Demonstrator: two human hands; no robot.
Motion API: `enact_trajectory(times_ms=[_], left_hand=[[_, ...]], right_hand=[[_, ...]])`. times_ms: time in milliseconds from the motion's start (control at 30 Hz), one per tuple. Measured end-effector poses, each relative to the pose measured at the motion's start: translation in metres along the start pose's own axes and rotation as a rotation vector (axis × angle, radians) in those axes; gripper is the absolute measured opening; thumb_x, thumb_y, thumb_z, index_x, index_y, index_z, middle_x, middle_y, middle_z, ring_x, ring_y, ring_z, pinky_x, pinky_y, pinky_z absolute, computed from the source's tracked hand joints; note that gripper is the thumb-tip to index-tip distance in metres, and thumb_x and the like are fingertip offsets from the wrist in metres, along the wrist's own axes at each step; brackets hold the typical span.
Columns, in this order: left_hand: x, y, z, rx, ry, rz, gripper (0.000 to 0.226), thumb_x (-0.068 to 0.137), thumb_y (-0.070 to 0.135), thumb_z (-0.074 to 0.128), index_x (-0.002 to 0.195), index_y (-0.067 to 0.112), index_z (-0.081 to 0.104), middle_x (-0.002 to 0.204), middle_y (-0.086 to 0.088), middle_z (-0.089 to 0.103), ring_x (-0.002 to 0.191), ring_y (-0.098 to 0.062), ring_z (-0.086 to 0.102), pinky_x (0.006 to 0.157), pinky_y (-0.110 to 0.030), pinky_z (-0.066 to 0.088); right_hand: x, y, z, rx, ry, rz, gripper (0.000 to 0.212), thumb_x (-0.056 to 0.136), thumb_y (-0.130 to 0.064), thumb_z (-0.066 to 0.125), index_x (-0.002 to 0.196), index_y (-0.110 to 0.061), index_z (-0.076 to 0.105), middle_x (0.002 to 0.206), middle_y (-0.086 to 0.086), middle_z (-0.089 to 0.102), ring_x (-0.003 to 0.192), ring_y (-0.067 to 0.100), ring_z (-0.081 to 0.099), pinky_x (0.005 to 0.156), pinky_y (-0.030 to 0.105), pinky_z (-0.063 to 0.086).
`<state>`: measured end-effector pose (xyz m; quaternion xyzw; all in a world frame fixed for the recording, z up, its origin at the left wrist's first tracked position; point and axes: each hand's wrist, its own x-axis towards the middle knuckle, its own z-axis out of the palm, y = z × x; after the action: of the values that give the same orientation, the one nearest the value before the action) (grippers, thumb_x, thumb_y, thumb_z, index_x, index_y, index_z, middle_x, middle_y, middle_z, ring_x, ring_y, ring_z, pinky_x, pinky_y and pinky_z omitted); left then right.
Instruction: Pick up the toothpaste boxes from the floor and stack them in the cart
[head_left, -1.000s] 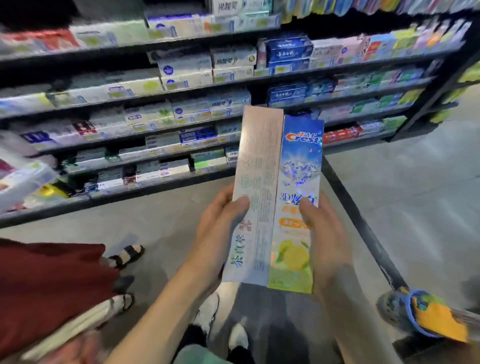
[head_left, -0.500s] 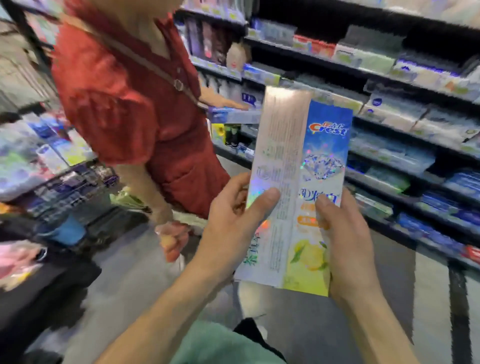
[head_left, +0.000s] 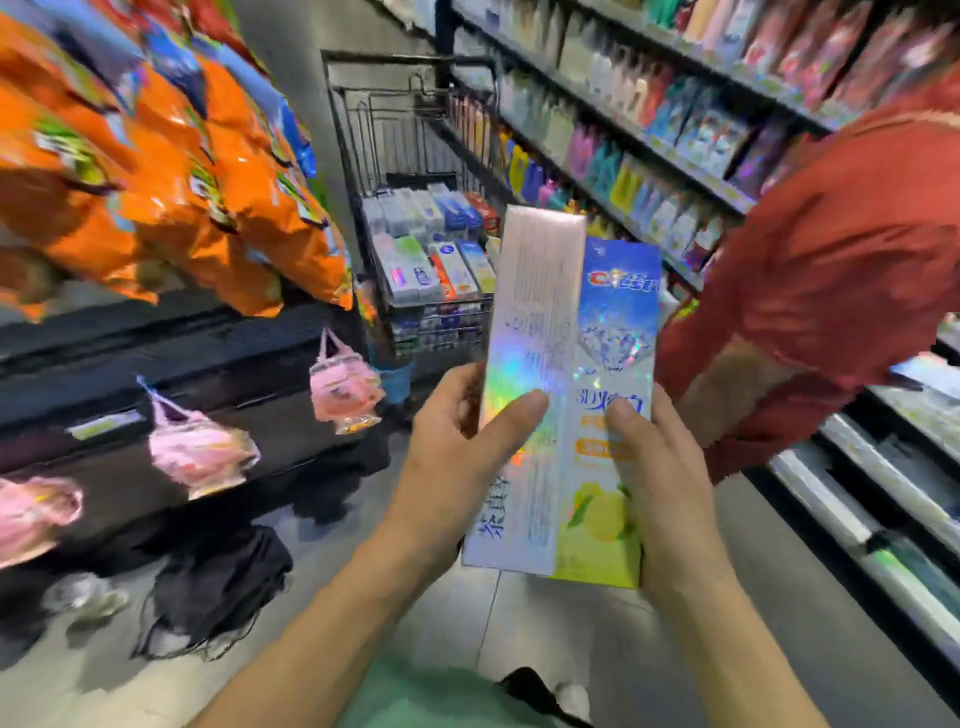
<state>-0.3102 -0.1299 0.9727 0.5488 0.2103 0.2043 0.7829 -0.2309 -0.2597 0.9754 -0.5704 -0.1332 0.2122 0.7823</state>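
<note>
Two long toothpaste boxes stand upright side by side in front of me: a silvery holographic box (head_left: 535, 322) on the left and a blue-and-yellow Crest box (head_left: 613, 332) on the right. My left hand (head_left: 457, 447) grips the silvery box, thumb across its face. Gripping the Crest box from the right edge is my right hand (head_left: 660, 483). Ahead down the aisle stands a black wire cart (head_left: 374, 130), with several toothpaste boxes (head_left: 431, 249) stacked inside it.
A person in a red top (head_left: 831, 291) stands close on the right, beside the product shelves (head_left: 649, 130). Orange snack bags (head_left: 156, 182) hang at the left, with pink net bags (head_left: 197, 447) below. A black bag (head_left: 218, 587) lies on the grey floor.
My view has swung left from the toothpaste shelves to the aisle with the cart. The person in red shifted from left to right of view. Both hands keep holding the two boxes.
</note>
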Motion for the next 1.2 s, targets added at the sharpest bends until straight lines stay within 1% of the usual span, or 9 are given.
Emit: enact_trajectory(times_ms=[100,233,433,533,667,800,967,1067,1200], left_hand=[[0.014,0.013,-0.048,0.005,0.073,0.001,0.046,0.079,0.030,0.075,0.117,0.006,0.062,0.110,-0.014,0.074,0.102,-0.037,0.071,0.087,-0.052,0.057],[0.036,0.018,-0.086,-0.005,0.123,-0.043,0.046,0.080,0.032,0.075,0.117,0.008,0.064,0.112,-0.013,0.075,0.106,-0.039,0.070,0.095,-0.059,0.054],[0.088,0.016,-0.106,-0.035,0.186,-0.120,0.047,0.084,0.026,0.079,0.122,0.005,0.060,0.117,-0.016,0.072,0.109,-0.039,0.068,0.099,-0.064,0.050],[0.128,0.013,-0.108,-0.039,0.201,-0.147,0.052,0.080,0.031,0.077,0.122,0.006,0.060,0.118,-0.015,0.072,0.111,-0.038,0.068,0.100,-0.063,0.049],[0.192,0.005,-0.100,-0.046,0.219,-0.173,0.058,0.071,0.038,0.081,0.118,0.010,0.062,0.114,-0.014,0.074,0.106,-0.038,0.070,0.098,-0.064,0.051],[0.266,-0.007,-0.084,-0.033,0.192,-0.166,0.066,0.069,0.043,0.086,0.123,0.016,0.060,0.115,-0.008,0.075,0.105,-0.031,0.072,0.097,-0.058,0.054],[0.348,-0.017,-0.062,0.035,0.145,-0.114,0.050,0.071,0.035,0.088,0.116,0.029,0.066,0.117,-0.002,0.075,0.108,-0.024,0.072,0.091,-0.042,0.058],[0.390,-0.024,-0.056,0.100,0.166,-0.109,0.059,0.069,0.026,0.090,0.122,0.022,0.063,0.116,0.000,0.075,0.108,-0.021,0.072,0.095,-0.042,0.055],[0.443,-0.040,-0.062,0.181,0.249,-0.136,0.070,0.072,0.013,0.091,0.130,0.021,0.052,0.118,0.006,0.073,0.110,-0.010,0.069,0.093,-0.028,0.056]], right_hand=[[0.019,0.017,0.046,-0.001,-0.030,0.027,0.035,0.092,-0.023,0.059,0.125,-0.014,0.065,0.117,0.013,0.074,0.098,0.028,0.072,0.080,0.038,0.061],[0.042,0.040,0.081,-0.010,-0.070,0.059,0.030,0.097,-0.015,0.057,0.127,-0.011,0.063,0.115,0.011,0.074,0.095,0.024,0.073,0.073,0.031,0.059],[0.101,0.062,0.098,-0.063,-0.078,0.093,0.038,0.092,-0.021,0.061,0.128,-0.010,0.061,0.121,0.017,0.071,0.100,0.031,0.071,0.079,0.038,0.059],[0.141,0.069,0.099,-0.090,-0.079,0.114,0.040,0.089,-0.025,0.061,0.127,-0.014,0.063,0.121,0.014,0.072,0.108,0.036,0.069,0.089,0.045,0.057],[0.206,0.075,0.091,-0.101,-0.102,0.143,0.032,0.097,-0.018,0.061,0.129,-0.016,0.061,0.118,0.009,0.074,0.099,0.026,0.073,0.076,0.033,0.059],[0.279,0.081,0.079,-0.126,-0.084,0.190,0.035,0.098,-0.014,0.060,0.131,-0.020,0.055,0.105,0.001,0.077,0.092,0.021,0.075,0.069,0.028,0.059],[0.365,0.085,0.064,-0.096,-0.067,0.280,0.038,0.100,-0.013,0.058,0.137,-0.018,0.052,0.116,0.005,0.074,0.110,0.033,0.069,0.090,0.043,0.059],[0.407,0.093,0.058,-0.090,-0.038,0.315,0.042,0.100,-0.012,0.058,0.141,-0.016,0.050,0.125,0.010,0.070,0.118,0.035,0.066,0.103,0.053,0.051],[0.457,0.110,0.051,-0.123,-0.009,0.336,0.044,0.100,-0.010,0.058,0.143,-0.015,0.049,0.131,0.008,0.067,0.121,0.032,0.064,0.108,0.058,0.045]])
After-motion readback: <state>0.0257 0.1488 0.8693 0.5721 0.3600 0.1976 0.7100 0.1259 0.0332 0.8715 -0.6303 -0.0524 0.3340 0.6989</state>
